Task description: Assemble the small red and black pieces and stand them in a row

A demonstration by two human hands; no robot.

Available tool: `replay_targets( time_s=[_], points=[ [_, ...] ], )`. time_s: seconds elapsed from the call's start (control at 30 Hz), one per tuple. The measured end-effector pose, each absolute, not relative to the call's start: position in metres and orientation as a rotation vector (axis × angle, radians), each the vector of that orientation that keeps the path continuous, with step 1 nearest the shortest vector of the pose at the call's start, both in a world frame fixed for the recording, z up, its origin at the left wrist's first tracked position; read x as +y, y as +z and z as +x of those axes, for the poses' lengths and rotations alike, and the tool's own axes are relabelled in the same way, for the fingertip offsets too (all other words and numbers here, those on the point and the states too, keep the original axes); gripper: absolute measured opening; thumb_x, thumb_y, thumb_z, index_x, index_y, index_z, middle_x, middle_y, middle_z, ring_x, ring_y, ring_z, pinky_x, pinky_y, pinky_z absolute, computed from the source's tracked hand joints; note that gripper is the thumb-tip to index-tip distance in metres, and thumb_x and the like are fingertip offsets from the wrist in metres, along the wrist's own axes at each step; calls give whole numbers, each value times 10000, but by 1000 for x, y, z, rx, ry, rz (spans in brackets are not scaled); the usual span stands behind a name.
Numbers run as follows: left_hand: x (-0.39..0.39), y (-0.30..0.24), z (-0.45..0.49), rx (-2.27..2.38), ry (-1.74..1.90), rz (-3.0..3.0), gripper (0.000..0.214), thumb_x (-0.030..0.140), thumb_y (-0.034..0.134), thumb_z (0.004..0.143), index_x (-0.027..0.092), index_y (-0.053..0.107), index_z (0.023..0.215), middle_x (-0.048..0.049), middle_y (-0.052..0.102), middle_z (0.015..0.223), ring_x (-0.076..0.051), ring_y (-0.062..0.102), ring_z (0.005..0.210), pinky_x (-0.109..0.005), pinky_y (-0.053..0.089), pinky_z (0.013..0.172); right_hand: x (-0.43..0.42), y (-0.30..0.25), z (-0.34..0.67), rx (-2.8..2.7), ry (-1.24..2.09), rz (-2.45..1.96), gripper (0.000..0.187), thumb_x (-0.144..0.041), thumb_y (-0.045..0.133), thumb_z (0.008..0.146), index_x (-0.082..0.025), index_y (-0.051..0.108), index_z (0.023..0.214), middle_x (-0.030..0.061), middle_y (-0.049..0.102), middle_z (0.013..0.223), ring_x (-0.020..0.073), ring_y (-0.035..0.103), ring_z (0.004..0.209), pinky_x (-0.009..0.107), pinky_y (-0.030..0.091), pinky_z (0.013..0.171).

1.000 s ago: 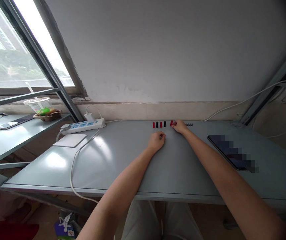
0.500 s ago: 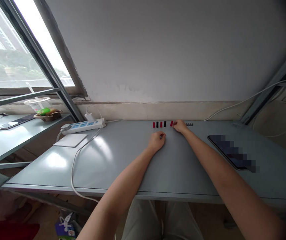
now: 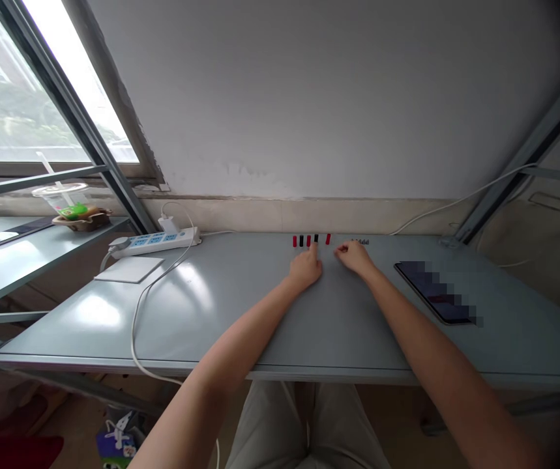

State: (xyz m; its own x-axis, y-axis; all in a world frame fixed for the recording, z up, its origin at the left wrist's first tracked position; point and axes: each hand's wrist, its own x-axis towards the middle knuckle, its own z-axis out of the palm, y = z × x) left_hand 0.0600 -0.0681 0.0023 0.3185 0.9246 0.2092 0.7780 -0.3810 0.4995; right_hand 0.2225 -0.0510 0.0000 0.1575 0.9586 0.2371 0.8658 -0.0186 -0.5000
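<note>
One forefinger (image 3: 313,249) at black cylinder (image 3: 316,238); right fingers (image 3: 345,245) curled

Plain grey wall (image 3: 280,98), bright window (image 3: 6,117) — left, glossy desk (image 3: 323,345)

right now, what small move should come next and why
Perhaps nudge the rightmost red piece left with the nearby right hand: its gap from the neighbouring black piece looks wider than the row's other gaps.

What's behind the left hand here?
Beyond the left hand are, left to right, a red piece, a black piece, a second red and a second black. The fingertip covers the second black's lower end; contact can't be told.
</note>
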Motion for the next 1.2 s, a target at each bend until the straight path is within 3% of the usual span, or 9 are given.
replay_targets(
  time_s=[0.13, 0.27, 0.5, 0.67, 0.93, 1.2],
  points=[
    [-62, 12, 76, 1588, 574, 2300, 713, 163, 449, 770, 144, 127, 1407, -191, 583, 1078, -277, 573, 962, -367, 418, 802, -62, -8, 214, -1762, 266, -1819, 162, -236, 524, 755, -164, 667, 776, 71, 673, 787, 165, 604, 734, 249, 422, 659],
    [-51, 15, 87, 1691, 572, 2257, 763, 183, 455, 784, 143, 32, 1417, -207, 580, 1058, -288, 579, 949, -381, 423, 787, -63, -9, 213, -1770, 226, -1794, 190, -257, 507, 769, -168, 670, 807, 77, 673, 829, 170, 601, 769, 251, 419, 671],
    [-36, 12, 92, 1813, 559, 2294, 550, 179, 407, 823, 123, 281, 1355, -178, 596, 1036, -251, 587, 934, -333, 435, 773, -64, -10, 215, -1762, 233, -1794, 180, -253, 509, 766, -172, 665, 804, 75, 668, 813, 171, 598, 760, 258, 415, 672],
    [-30, 8, 87, 1762, 804, 2268, 298, 178, 328, 865, 142, 550, 1061, -147, 614, 995, -220, 583, 902, -324, 430, 758, -65, -11, 213, -1758, 236, -1772, 163, -238, 502, 766, -179, 652, 784, 70, 664, 794, 175, 596, 746, 266, 411, 667],
    [-37, 6, 70, 1381, 1164, 1874, 195, 118, 441, 791, 132, 600, 904, -103, 642, 842, -156, 578, 810, -284, 426, 748, -62, -13, 210, -1645, 180, -1723, 157, -273, 482, 802, -173, 574, 881, 78, 644, 794, 185, 585, 741, 278, 412, 649],
    [-55, 3, 56, 1223, 1145, 1476, 174, 145, 475, 794, 125, 578, 933, -82, 634, 818, -72, 498, 516, -224, 419, 535, -59, -17, 201, -1678, 461, -1557, 181, -295, 427, 841, -179, 566, 828, 52, 637, 723, 154, 566, 676, 263, 400, 648]
  ],
)
